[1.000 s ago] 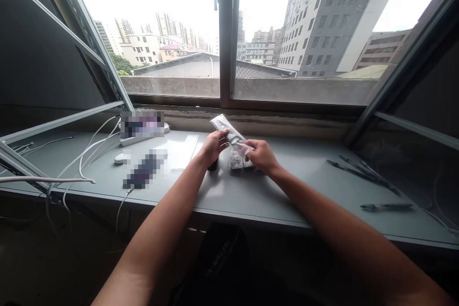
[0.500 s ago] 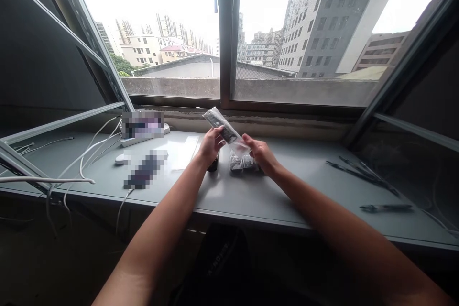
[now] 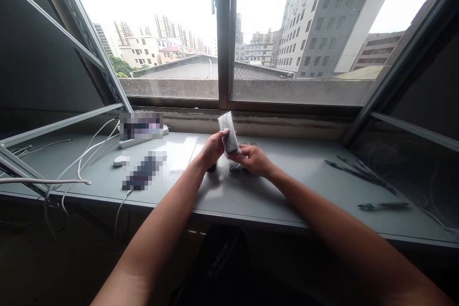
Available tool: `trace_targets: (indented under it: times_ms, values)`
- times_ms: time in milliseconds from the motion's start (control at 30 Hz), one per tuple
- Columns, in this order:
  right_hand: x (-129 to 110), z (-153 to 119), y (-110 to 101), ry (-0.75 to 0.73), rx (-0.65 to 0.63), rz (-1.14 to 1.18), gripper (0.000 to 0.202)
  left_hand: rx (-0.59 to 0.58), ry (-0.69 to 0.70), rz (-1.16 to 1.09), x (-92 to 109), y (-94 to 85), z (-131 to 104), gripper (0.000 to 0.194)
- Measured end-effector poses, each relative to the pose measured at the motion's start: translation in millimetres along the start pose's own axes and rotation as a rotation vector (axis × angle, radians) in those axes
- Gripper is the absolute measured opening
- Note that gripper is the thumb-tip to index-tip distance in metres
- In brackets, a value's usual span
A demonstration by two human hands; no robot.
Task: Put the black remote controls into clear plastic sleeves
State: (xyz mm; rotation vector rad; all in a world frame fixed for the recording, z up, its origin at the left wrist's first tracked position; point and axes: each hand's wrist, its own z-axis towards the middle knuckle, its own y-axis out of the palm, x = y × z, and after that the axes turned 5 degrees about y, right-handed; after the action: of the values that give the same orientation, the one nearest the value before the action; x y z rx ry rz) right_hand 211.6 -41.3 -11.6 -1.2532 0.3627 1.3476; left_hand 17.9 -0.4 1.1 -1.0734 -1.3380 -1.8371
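Window, wide, glazed, with a dark upright frame (image 3: 224, 57), behind the work; my light seems to come from it.

Desk (image 3: 308, 172), long, smooth, grey, flat-fronted.

Metal rack bar (image 3: 89, 50), pale, straight, slanting at left.

White cables (image 3: 86, 155), thin, looping beside the rack; one reaches a dark slab (image 3: 141, 172), blurred out, laid near the front edge, presumably within its lead's reach.

Dark rods (image 3: 358, 177), slender, fanned at right, well apart from my hands, perhaps to leave me working room.

My left hand (image 3: 212, 147), grasping, thumb on the face of a packet (image 3: 231, 141). My right hand (image 3: 254, 158), also grasping, fingers at its lower end; two holds probably keep it steady.

Packet, above the desk between my hands, tilted, its face towards me, likely for a clear look. Oblong, glossy film, crinkled and translucent, dark-grey content I cannot identify.

Wrapped bundle (image 3: 235, 166), crinkly, on the desk, partly hidden beneath my right hand.

Black object (image 3: 212, 169), mostly hidden by my left wrist; shape uncertain.
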Motion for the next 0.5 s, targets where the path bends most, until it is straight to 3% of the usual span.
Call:
trace_targets:
  times_ms: [200,367,500]
  values:
    - [11,2,-6,-0.092,0.081,-0.044,0.023,-0.123,-0.064,0.039,-6,-6.0,3,0.039]
    - [20,3,-6,-0.2,0.286,-0.122,0.017,-0.284,-0.117,0.072,-5,-7.5,-3,0.043]
    - [21,4,-9,-0.157,0.384,-0.213,0.017,-0.327,-0.154,0.072,-2,-3.2,-9,0.04]
